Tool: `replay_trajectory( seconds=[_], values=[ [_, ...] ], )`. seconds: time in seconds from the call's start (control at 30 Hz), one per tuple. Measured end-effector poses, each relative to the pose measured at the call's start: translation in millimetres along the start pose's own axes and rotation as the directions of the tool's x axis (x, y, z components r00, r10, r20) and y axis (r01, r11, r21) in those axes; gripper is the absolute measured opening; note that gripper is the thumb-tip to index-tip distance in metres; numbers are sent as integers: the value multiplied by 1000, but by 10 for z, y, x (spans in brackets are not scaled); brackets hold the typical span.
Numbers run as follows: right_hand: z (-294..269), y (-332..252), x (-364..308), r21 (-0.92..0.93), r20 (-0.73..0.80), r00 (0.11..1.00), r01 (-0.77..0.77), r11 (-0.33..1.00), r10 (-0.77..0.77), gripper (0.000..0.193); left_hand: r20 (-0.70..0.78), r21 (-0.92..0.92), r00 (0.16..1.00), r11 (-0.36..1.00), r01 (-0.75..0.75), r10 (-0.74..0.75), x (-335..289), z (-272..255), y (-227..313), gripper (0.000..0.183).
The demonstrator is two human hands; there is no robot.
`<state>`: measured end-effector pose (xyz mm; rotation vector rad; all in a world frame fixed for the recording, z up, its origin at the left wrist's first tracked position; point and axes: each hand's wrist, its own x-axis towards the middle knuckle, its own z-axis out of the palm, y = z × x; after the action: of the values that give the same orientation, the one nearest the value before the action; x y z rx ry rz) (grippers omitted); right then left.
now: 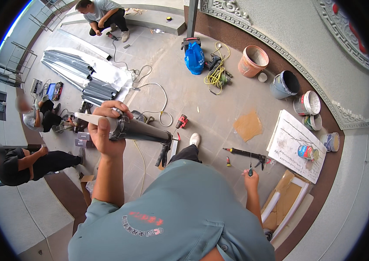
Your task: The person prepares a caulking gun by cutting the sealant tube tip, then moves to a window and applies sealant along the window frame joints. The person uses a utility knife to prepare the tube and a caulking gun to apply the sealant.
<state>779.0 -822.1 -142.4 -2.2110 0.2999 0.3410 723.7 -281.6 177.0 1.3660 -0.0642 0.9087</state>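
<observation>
Held up at my left is a caulking gun (145, 131) with a dark barrel. My left hand (108, 141) is closed around its front end, beside the pale tapered nozzle (89, 118). The gun's handle and trigger hang at the far end, away from my fingers. Low at the right, my right hand (251, 179) grips a small screwdriver-like tool (250, 171) with a dark green handle and a thin shaft pointing away from me. A second caulking gun (246, 153) lies on the floor just beyond that hand. Near it is a small red and yellow piece (228, 162).
A red cordless drill (182, 121) lies ahead of my foot. Several buckets (285, 85) line the curved wall at right, near a white board (295, 139) with a can. Metal profiles (69, 65) and cables lie at left. Three other people (101, 17) work or stand nearby.
</observation>
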Motion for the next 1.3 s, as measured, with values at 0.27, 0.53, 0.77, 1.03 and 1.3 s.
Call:
replay_trajectory(
  seconds=[0.27,0.53,0.77,1.03,1.3],
  values=[
    [-522,-31,964,-189,101,989,-84,978,105,16,1,21,999,999,44,-44,1047,250,-664,42],
    [-447,-886,2654,-401,325,941,48,915,93,15,-146,175,989,984,23,2,1640,409,-1189,42],
    [-72,-1947,5026,-290,544,838,140,947,43,12,-298,359,952,932,40,74,2191,728,-1390,32],
    [970,-3613,6826,-188,670,724,379,906,-164,6,-455,378,879,924,46,142,2497,526,-1545,37],
    [2532,-5276,6665,-214,833,533,555,804,-147,11,-596,354,803,900,254,8,3302,-376,-2186,38]
  ],
)
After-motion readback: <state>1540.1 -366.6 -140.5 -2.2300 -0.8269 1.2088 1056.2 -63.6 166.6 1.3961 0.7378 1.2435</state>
